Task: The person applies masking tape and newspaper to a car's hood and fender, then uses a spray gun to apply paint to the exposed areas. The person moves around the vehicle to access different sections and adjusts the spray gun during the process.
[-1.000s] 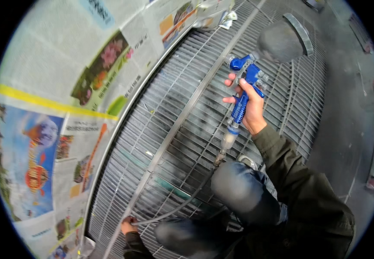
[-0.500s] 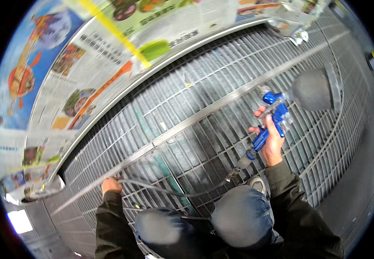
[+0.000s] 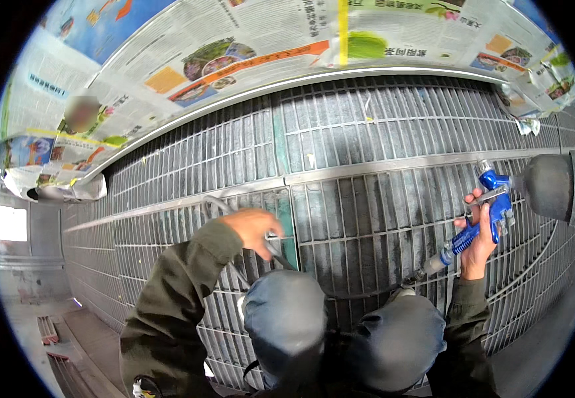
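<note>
My right hand [image 3: 476,235] grips a blue spray gun [image 3: 496,212] by its handle, with a dull grey cup [image 3: 550,187] sticking out to the right and a clear fitting [image 3: 438,262] below the handle. A grey hose [image 3: 367,295] runs from that fitting along the metal grating [image 3: 340,225], behind my knees, toward the left. My left hand [image 3: 254,229] hovers over a loop of this hose, its fingers curved but apart; whether they touch the hose is hard to tell.
A newspaper-covered surface [image 3: 267,36] with yellow tape spans the top, edged by a pale rim. My bent knees [image 3: 284,312] occupy the lower middle. At the far left are a bright opening [image 3: 5,222] and red-brown metal pieces [image 3: 58,368].
The view has swung round. My left hand has released its grip at the hose and lifted toward the middle, over a loop. The gun remains in my right hand.
</note>
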`<state>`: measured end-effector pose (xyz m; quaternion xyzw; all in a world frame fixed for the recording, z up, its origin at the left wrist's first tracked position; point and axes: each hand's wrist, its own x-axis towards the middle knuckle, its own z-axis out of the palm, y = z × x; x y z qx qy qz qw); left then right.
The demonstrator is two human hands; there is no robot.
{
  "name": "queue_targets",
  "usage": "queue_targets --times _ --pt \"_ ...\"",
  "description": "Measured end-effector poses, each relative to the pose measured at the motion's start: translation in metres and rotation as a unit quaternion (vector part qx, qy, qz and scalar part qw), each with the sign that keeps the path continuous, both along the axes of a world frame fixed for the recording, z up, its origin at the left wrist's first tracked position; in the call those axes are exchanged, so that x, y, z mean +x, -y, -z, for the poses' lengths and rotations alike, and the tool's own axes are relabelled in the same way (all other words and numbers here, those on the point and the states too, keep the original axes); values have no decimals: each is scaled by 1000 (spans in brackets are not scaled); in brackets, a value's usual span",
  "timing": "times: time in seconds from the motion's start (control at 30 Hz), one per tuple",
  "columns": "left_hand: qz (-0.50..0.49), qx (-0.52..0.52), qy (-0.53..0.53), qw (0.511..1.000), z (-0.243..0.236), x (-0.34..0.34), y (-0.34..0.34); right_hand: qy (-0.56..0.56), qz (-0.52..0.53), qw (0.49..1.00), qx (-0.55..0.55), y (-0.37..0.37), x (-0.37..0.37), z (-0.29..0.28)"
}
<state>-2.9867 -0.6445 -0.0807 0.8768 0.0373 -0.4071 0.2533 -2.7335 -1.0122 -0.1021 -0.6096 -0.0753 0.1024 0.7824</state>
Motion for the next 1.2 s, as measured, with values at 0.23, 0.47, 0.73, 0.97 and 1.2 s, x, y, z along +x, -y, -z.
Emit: queue_targets --times 0.23,0.47,0.73,0.97,1.2 --pt "-50 -375 143 915 21 107 107 -10 -141 987 72 -37 -35 -20" --pt "-80 -389 184 899 13 109 140 -30 -207 975 70 -72 -65 -25" --pt "-124 -447 173 869 24 92 129 -37 -219 971 86 -84 -77 -24" --pt "-160 -471 158 853 35 88 131 -38 -179 982 49 -93 -85 -26" --pt "-182 -454 174 855 32 88 138 -45 -151 987 25 -91 -83 -26"
